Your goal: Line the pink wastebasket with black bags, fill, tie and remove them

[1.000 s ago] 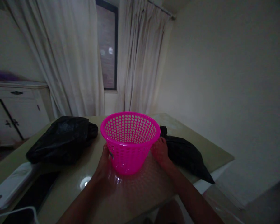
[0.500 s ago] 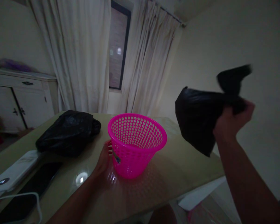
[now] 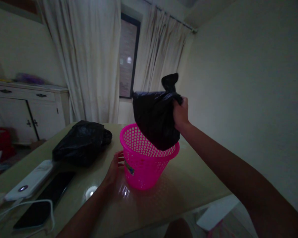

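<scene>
- A phone [image 3: 43, 205] and a white box [image 3: 31, 180] lie on the worktop [image 3: 193, 185], left of the basket and nearer than it, with a white cable [image 3: 32, 206] beside them.
- The left hand [image 3: 114, 167] rests against the left side of the pink basket [image 3: 145, 165], fingers loosely curled on its wall.
- The right hand [image 3: 180, 112] has its fingers clamped on a black bag [image 3: 155, 119], whose lower end hangs at the basket's rim.
- A second black bag [image 3: 83, 142] lies left of the basket.
- Curtains [image 3: 89, 59] hang behind the basket.

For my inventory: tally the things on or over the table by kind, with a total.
Black plastic bags: 2 (one held, one lying)
Pink perforated basket: 1
Phone: 1
White power bank: 1
White cable: 1
Total: 6
</scene>
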{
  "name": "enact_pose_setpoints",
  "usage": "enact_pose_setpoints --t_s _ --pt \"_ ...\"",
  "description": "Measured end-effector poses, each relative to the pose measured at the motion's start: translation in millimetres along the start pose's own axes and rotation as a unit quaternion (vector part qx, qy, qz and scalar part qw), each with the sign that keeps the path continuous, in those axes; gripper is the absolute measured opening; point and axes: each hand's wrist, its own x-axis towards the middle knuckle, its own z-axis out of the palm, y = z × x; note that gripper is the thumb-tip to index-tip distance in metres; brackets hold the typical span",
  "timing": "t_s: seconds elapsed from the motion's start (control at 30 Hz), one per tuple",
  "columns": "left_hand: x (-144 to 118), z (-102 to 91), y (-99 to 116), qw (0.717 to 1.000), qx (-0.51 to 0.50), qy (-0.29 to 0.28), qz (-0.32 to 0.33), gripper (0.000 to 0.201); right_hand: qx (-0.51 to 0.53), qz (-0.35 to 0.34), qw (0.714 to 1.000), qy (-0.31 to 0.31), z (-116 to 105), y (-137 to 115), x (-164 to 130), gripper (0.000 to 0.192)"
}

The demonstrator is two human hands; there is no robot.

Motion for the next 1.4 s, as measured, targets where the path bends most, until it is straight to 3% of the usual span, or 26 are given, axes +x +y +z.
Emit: enact_pose_setpoints --t_s 0.1,0.2,0.27,0.37,0.43,0.47,0.53,0.57,0.63,0.73,0.83,0.9,0.97,1.03,1.1,1.13,1.27,1.33,1.4 --pt "-8 6.8 3 1.000 -0.021 0.016 -0.004 0.074 -0.072 0.003 0.990 -0.119 -11 -12 -27 0.036" --pt "-6 10.3 -1 1.000 0.004 0.017 0.018 0.073 -0.161 -0.053 0.955 -0.242 -29 -29 -44 0.030" --pt "2 8.1 -7 0.997 0.050 0.009 0.056 0.072 -0.241 -0.104 0.907 -0.330 -38 -39 -54 0.024" --pt "15 1.2 -6 0.985 0.089 0.029 0.145 0.071 -0.361 -0.151 0.807 -0.443 -47 -50 -70 0.018" --pt "15 -1.3 9 0.967 0.083 0.096 0.219 0.069 -0.395 -0.148 0.769 -0.480 -50 -53 -78 0.019" --pt "11 -0.5 22 0.953 0.079 0.138 0.259 0.065 -0.391 -0.138 0.767 -0.490 -51 -54 -80 0.020" --pt "-4 7.3 59 0.913 0.084 0.206 0.342 0.052 -0.353 -0.107 0.785 -0.498 -54 -52 -83 0.020" --pt "-14 14.7 81 0.896 0.112 0.205 0.377 0.043 -0.324 -0.090 0.797 -0.502 -56 -51 -83 0.022" --pt "-33 36.4 126 0.869 0.194 0.141 0.432 0.035 -0.258 -0.060 0.814 -0.517 -57 -46 -83 0.032" --pt "-47 76.1 181 0.817 0.381 -0.036 0.432 0.031 -0.174 -0.059 0.830 -0.527 -58 -40 -83 0.040" --pt "-36 103.6 204 0.710 0.569 -0.138 0.392 0.018 -0.135 -0.077 0.842 -0.517 -60 -36 -86 0.037" --pt "-23 110.8 205 0.681 0.605 -0.167 0.376 0.013 -0.112 -0.057 0.844 -0.521 -64 -35 -89 0.036" --pt "-13 112.9 200 0.715 0.558 -0.192 0.374 0.013 -0.095 -0.019 0.851 -0.516 -69 -34 -92 0.038" --pt "-8 113.8 195 0.780 0.468 -0.209 0.360 0.012 -0.097 0.010 0.859 -0.503 -74 -35 -95 0.036" --pt "-7 114.1 193 0.827 0.396 -0.221 0.332 0.011 -0.124 0.010 0.862 -0.491 -79 -36 -97 0.029" --pt "-6 113.1 193 0.837 0.380 -0.223 0.324 0.011 -0.147 -0.004 0.863 -0.484 -81 -37 -97 0.026" --pt "3 94.1 203 0.817 0.423 -0.180 0.348 0.013 -0.282 -0.088 0.844 -0.447 -94 -34 -93 0.019" --pt "11 79.5 210 0.805 0.461 -0.133 0.349 0.013 -0.329 -0.091 0.841 -0.420 -100 -29 -91 0.017" --pt "14 71.2 212 0.806 0.473 -0.112 0.337 0.013 -0.336 -0.067 0.857 -0.384 -103 -27 -92 0.016"
